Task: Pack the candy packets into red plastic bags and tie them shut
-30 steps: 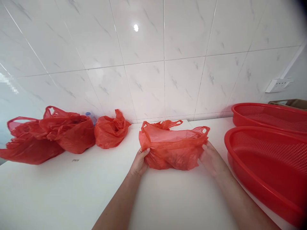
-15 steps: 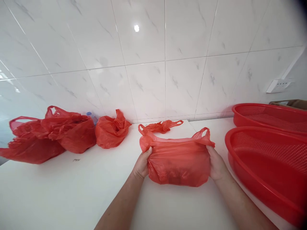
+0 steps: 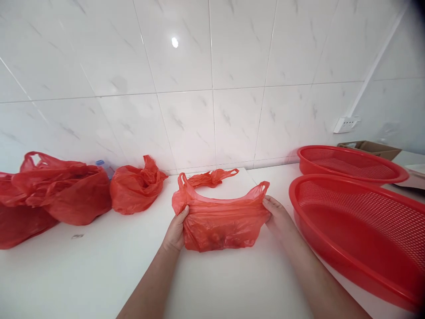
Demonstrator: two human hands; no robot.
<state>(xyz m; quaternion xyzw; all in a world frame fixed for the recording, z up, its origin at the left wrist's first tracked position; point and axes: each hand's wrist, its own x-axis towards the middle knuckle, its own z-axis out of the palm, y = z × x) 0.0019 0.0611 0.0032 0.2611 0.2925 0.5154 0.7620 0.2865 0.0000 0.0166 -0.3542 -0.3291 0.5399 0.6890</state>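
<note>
A red plastic bag (image 3: pixel 221 221) with something lumpy inside rests on the white counter (image 3: pixel 99 270) in front of me. My left hand (image 3: pixel 176 231) grips its left side and my right hand (image 3: pixel 276 215) grips its right side, both closed on the thin plastic. The bag's mouth is stretched wide between them, handles sticking up. A loose red handle strip or empty bag (image 3: pixel 207 178) lies just behind it.
Two large red perforated baskets (image 3: pixel 358 221) (image 3: pixel 352 161) stand at the right. Other filled red bags (image 3: pixel 136 188) (image 3: pixel 56 190) sit at the left by the tiled wall, with a bottle cap (image 3: pixel 100 164) showing between them. A cardboard box (image 3: pixel 372 148) is far right.
Both hands shifted from the bag's lower sides up to its rim and pulled the mouth open. The view has turned a little to the right.
</note>
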